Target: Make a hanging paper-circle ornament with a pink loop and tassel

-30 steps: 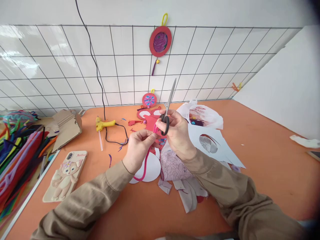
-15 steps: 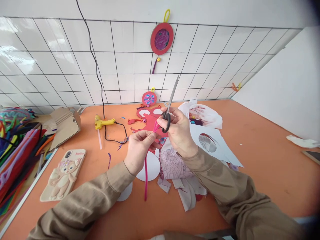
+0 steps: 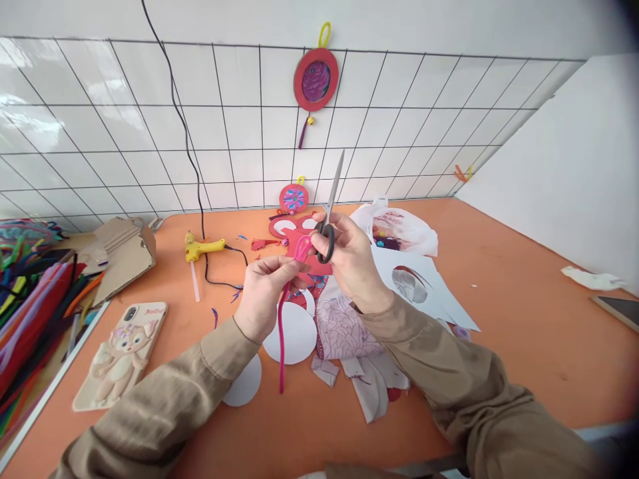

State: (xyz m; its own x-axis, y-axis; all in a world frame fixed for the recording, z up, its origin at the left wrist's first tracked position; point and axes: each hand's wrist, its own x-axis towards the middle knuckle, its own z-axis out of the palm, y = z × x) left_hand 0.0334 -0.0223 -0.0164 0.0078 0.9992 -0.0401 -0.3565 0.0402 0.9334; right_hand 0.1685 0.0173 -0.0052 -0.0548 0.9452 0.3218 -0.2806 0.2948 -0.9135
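Observation:
A pink pipe cleaner (image 3: pixel 281 342) is bent into a small loop at its top, and its long tail hangs down over the white paper circle (image 3: pixel 294 332). My left hand (image 3: pixel 267 286) pinches it just below the loop. Black-handled scissors (image 3: pixel 333 189) rest in my right hand (image 3: pixel 352 263), blades pointing up, while that hand's thumb and fingertip touch the side of the loop. Patterned cloth (image 3: pixel 344 319) and red paper pieces (image 3: pixel 319 267) lie beneath and behind my hands.
On the orange table (image 3: pixel 524 346) are a yellow glue gun (image 3: pixel 204 247), a phone (image 3: pixel 122 352), cut white paper (image 3: pixel 439 286) and a plastic bag (image 3: pixel 419 229). Pipe cleaners (image 3: pixel 34 319) and cardboard (image 3: pixel 127 253) lie left. A round red ornament (image 3: pixel 316 80) hangs on the tiled wall.
The pink loop shows more openly between my hands. Both hands and the scissors appear slightly further left, as does the whole scene.

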